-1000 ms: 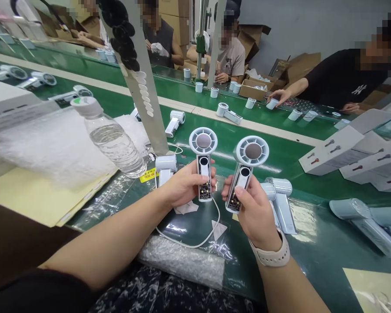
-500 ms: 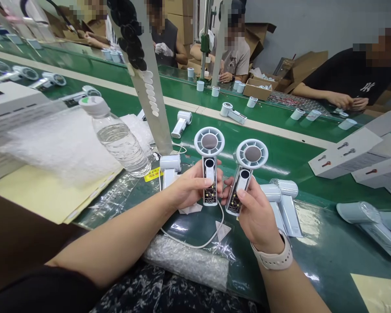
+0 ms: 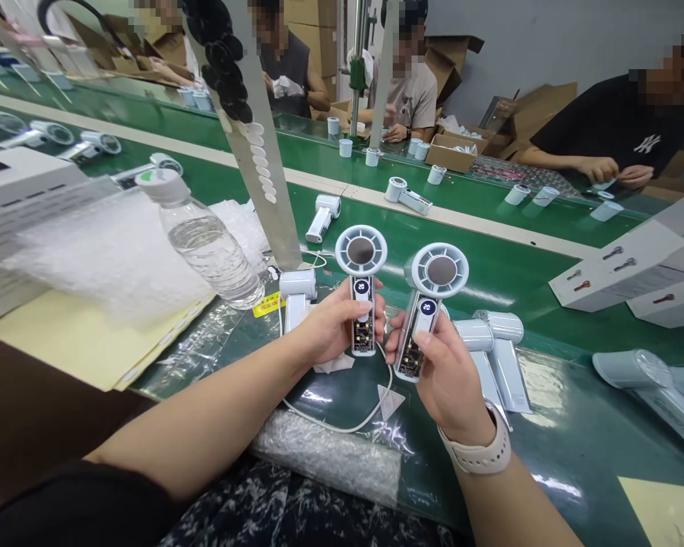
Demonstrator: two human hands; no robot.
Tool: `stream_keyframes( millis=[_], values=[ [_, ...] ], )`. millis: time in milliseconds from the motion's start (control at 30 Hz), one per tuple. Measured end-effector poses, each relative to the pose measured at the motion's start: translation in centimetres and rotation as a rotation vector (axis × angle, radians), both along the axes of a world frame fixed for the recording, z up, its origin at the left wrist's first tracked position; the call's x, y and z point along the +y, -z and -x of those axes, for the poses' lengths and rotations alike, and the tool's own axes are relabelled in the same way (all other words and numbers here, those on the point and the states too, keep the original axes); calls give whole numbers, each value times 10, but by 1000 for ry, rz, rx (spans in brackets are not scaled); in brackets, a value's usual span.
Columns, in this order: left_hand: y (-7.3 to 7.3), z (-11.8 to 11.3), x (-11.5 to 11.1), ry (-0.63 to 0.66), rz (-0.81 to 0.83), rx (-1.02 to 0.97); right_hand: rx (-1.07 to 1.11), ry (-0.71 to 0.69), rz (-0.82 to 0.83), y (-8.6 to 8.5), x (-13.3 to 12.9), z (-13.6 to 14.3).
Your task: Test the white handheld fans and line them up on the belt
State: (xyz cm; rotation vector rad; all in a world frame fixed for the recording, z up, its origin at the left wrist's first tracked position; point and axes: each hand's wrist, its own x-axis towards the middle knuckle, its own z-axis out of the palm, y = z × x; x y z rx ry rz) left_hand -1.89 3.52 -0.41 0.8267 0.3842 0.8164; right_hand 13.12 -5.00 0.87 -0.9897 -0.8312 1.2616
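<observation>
Two pale blue handheld fans are held upright side by side, their handle fronts uncovered so the circuit boards show. My left hand (image 3: 342, 315) is closed round the left handheld fan (image 3: 361, 252), thumb lying on its front. The right handheld fan (image 3: 440, 270) is gripped in my right hand (image 3: 450, 368), with the thumb on the handle. Each small round display is lit and reads 20. Behind my left wrist stands another fan (image 3: 297, 287); by my right hand more fans (image 3: 505, 357) lie on the table. A white cable (image 3: 342, 430) curves below the hands.
A water bottle (image 3: 205, 239) stands left, beside a stack of plastic sleeves (image 3: 102, 251). A metal post (image 3: 265, 144) rises ahead. Beyond it runs a green conveyor (image 3: 490, 220) with fan parts. White boxes (image 3: 609, 270) stand at right. Several co-workers sit opposite. Bubble wrap (image 3: 330, 460) lies in front.
Both displays have gone from dark to showing 20. The left handheld fan has shifted slightly left. Parts on the conveyor have moved a little, and the co-workers' hands have shifted.
</observation>
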Motion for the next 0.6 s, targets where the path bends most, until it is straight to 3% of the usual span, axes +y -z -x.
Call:
stream_keyframes(
  millis=[100,233,400,600],
  values=[
    [0,-1,-1,-40,-61,45,-5,9,36,3,-1,1],
    [-4,0,-3,69,-126,-7,2,-43,28,3,-3,0],
    [-5,-1,-1,-36,-134,71,60,13,26,3,-1,-1],
    [-7,-3,-1,-65,-65,99,115,58,68,3,4,1]
  ],
)
